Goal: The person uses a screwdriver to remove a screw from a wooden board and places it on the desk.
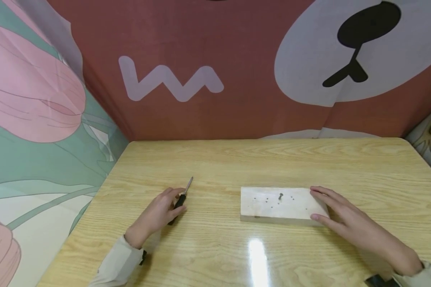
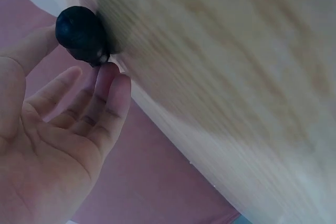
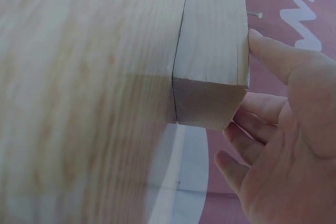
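Observation:
A screwdriver (image 1: 180,201) with a black handle and thin metal shaft lies on the table at left, tip pointing away. My left hand (image 1: 159,212) has thumb and fingers around its handle (image 2: 81,34), which appears close to the tabletop. Right of centre is a pale wooden block (image 1: 265,209) with several small holes in its top. A metal screw (image 1: 280,196) stands partway out of it, its head also visible past the block's edge in the right wrist view. My right hand (image 1: 348,219) rests at the block's right end, thumb and fingers extended.
The wood-grain table (image 1: 208,159) ends at a reddish printed cloth (image 1: 237,79) along its back edge. Another floral cloth (image 1: 32,91) hangs at the left side. A light reflection lies on the tabletop in front of the block.

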A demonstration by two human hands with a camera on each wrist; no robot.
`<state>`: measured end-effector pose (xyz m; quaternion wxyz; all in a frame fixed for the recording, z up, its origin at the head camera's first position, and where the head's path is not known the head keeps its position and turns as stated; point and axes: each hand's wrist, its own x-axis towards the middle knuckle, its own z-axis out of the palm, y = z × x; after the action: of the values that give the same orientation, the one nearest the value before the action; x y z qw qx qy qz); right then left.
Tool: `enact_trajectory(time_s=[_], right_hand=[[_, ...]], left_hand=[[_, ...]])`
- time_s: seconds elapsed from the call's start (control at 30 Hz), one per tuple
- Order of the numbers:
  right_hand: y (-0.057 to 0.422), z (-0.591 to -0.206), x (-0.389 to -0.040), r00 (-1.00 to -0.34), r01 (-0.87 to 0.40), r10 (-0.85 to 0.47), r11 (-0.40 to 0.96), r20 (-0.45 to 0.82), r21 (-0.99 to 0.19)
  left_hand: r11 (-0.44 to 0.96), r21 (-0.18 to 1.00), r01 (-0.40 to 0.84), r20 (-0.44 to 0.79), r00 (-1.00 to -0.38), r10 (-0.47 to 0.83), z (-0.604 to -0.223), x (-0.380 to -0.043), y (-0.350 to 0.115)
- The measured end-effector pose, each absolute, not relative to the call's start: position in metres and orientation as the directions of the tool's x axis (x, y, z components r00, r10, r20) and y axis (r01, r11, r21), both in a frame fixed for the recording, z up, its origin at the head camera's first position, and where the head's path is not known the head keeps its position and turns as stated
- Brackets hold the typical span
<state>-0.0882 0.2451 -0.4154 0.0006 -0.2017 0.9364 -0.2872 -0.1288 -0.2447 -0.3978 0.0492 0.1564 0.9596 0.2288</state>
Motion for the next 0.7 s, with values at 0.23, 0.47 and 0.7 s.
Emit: enact_trajectory(time_s=[0.23,0.47,0.7], right_hand=[[0.2448,-0.4152,-0.0883,-0.919,-0.375,-0.379,0.759,0.106,-0.533],[0.244,-0.4175,-0.0875,-0.916,-0.391,-0.376,0.748,0.142,-0.537],[0.2445,-0.4162,-0.0874,-0.923,-0.369,-0.368,0.76,0.113,-0.535]], left_hand=[[0.848,0.473,0.24,-0.059,-0.951,0.303,-0.3978,-0.1275,-0.2473],[0.847,0.473,0.244,-0.061,-0.949,0.308,-0.3973,-0.1291,-0.2479],[0.867,0.463,0.187,-0.076,-0.966,0.249,-0.3971,-0.129,-0.2482]])
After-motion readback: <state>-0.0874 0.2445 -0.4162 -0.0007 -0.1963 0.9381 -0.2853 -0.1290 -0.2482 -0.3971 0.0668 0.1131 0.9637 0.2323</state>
